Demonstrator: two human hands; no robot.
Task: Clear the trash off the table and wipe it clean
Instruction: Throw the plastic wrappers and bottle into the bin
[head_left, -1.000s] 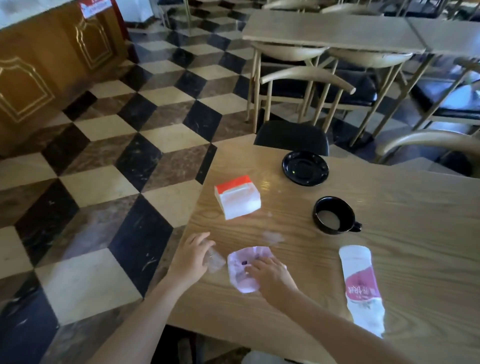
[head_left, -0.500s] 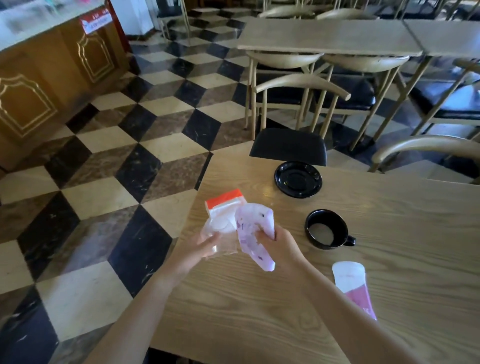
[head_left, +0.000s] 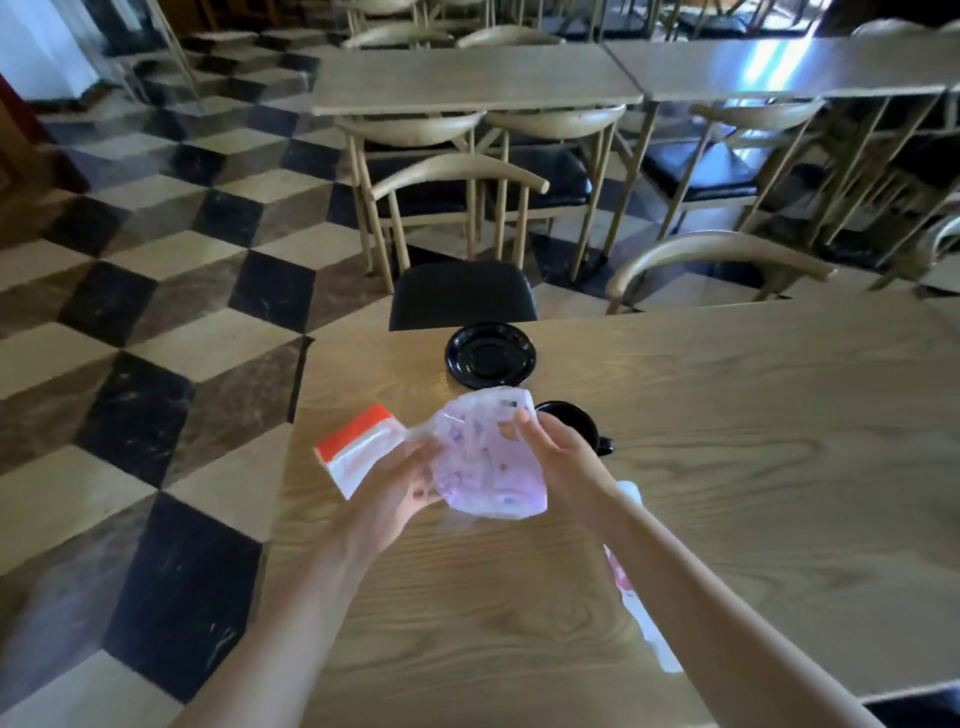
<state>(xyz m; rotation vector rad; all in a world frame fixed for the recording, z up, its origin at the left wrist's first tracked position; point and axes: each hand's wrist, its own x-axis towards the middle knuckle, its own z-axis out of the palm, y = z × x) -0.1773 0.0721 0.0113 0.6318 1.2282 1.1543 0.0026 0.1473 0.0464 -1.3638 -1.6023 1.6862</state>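
Both my hands hold a crumpled pale purple plastic wrapper (head_left: 485, 457) up above the wooden table (head_left: 727, 441). My left hand (head_left: 397, 491) grips its lower left edge, and my right hand (head_left: 558, 452) pinches its upper right edge. A white carton with an orange top (head_left: 358, 449) lies on the table just left of my left hand. A white and pink wrapper (head_left: 641, 613) lies on the table to the right, mostly hidden under my right forearm.
A black saucer (head_left: 488, 355) sits near the table's far edge, and a black cup (head_left: 576, 423) stands partly behind my right hand. A black-seated chair (head_left: 462, 293) is tucked in at the far side. More tables and chairs stand beyond; checkered floor lies to the left.
My hands picked the purple wrapper up off the table and raised it, and it is now spread wider between them. The view has tilted up and moved closer.
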